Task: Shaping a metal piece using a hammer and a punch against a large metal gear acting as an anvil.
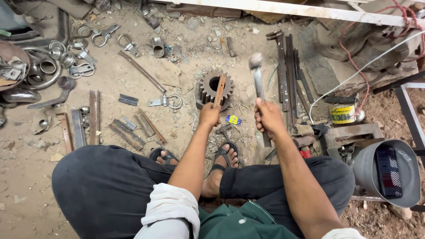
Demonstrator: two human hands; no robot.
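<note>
I sit cross-legged on a dirt floor. My left hand (209, 114) grips a flat rusty metal strip (219, 89) and holds it upright against the hole of a toothed gear (215, 86) that lies on the ground. My right hand (268, 117) is closed on the handle of a hammer (257, 75), whose head is raised and blurred to the right of the gear. My sandalled feet (223, 155) rest just below the gear.
Metal rings, clamps and brackets (57, 62) lie scattered at left, flat bars (93, 117) near my knee, long steel strips (290, 71) at right. A small yellow tin (343, 113) and a grey bucket (389, 170) stand at right, under a white wire and red cord.
</note>
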